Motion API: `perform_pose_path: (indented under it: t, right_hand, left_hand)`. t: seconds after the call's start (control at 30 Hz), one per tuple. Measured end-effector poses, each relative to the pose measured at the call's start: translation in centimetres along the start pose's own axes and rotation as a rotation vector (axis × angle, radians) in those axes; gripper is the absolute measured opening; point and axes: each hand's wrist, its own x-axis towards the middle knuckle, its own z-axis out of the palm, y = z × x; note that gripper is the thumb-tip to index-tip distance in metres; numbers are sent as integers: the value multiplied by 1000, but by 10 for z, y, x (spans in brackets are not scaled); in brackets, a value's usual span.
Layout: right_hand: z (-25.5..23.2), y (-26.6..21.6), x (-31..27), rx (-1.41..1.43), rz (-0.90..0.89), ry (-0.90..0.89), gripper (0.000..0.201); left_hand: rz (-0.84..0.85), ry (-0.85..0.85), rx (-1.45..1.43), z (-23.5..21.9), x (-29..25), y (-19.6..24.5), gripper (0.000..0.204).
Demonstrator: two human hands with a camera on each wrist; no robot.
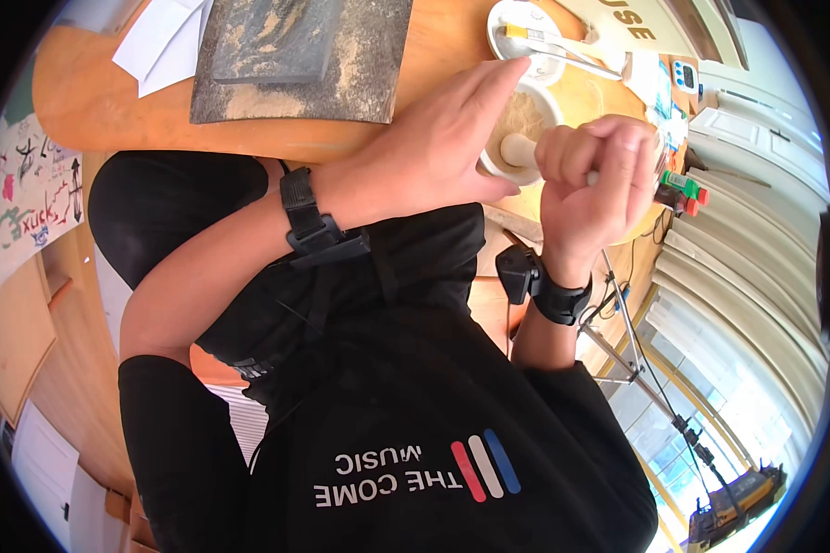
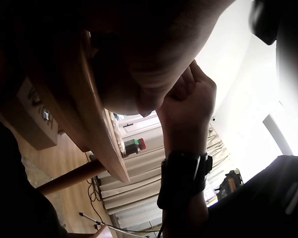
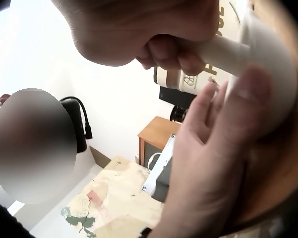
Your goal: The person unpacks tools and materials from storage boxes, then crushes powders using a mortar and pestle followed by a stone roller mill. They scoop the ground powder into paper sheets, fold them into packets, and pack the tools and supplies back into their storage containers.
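A white mortar [image 1: 551,103] stands near the table's edge, with tan powder inside it. My left hand [image 1: 424,152] wraps the bowl's side, thumb near my body and fingers along the far side. In the right wrist view, the left thumb [image 3: 251,96] lies against the mortar wall [image 3: 283,64]. My right hand [image 1: 595,175] is curled in a fist round the handle of a white pestle [image 1: 518,150]. The pestle's rounded head sits in the powder. Seen from the right wrist, the pestle shaft [image 3: 226,54] slants into the bowl.
Beyond the mortar is a white dish [image 1: 500,46] with a yellow-banded brush [image 1: 526,33] across it. To the left, a dark powder-dusted board [image 1: 369,92] carries a grey slab [image 1: 277,41], beside white papers [image 1: 157,41]. Small bottles [image 1: 682,194] stand at the right, near a timer [image 1: 685,76].
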Motion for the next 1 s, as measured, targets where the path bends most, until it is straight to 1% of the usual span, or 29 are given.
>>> perform_pose_path:
  t: [0.07,0.13,0.2,0.23,0.27,0.33,0.37,0.4,0.47,0.5,0.6,0.63,0.67,0.73,0.77,0.8,0.87,0.9,1.0]
  right_hand:
    - [-3,0,3,4,-58,-14,28]
    - [-5,3,4,20,-68,-3,28]
    - [-4,5,9,-56,-70,12,29]
    - [-12,5,13,55,-132,-32,28]
    - [-10,9,18,57,-130,-36,28]
    - [-8,11,26,0,-47,-79,28]
    - [-6,9,29,-38,-80,-31,28]
    - [-7,12,32,-39,-83,-32,28]
    - [-7,20,39,98,-46,-116,28]
    - [-3,18,39,41,-79,-110,28]
    - [6,23,35,88,-92,-70,29]
    - [12,22,32,-34,-78,-95,28]
    - [15,20,27,-35,-75,-91,28]
    - [19,19,25,107,-102,-80,29]
    - [24,23,23,19,-87,-77,29]
    - [24,21,20,21,-81,-76,29]
    - [23,11,12,123,-100,-83,29]
    - [20,13,7,43,-72,-85,29]
    - [8,8,6,76,-53,-90,29]
  left_hand:
    - [-18,-15,-9,-1,1,0,105]
    - [-19,-11,-11,-2,1,0,104]
    - [-14,-12,-15,-1,1,1,104]
    - [-18,-21,-12,-2,1,1,104]
    - [-26,-27,-7,-2,1,1,105]
    - [-31,-26,-4,-2,0,2,105]
    - [-27,-23,0,-2,1,1,105]
    - [-24,-22,0,-1,3,1,105]
    - [-19,-17,-11,-1,2,1,105]
    - [-21,-18,-11,-2,1,1,105]
    - [-17,-14,-10,-2,2,-1,105]
    - [-1,1,-15,-1,1,-1,105]
    - [16,14,-22,0,0,-1,106]
    - [29,18,-27,2,1,-3,106]
    - [37,23,-30,1,0,-4,106]
    - [31,21,-30,1,-2,-3,106]
    - [52,32,-20,1,-1,-5,106]
    - [52,37,-19,1,0,-6,106]
    - [76,32,-42,0,-1,-5,106]
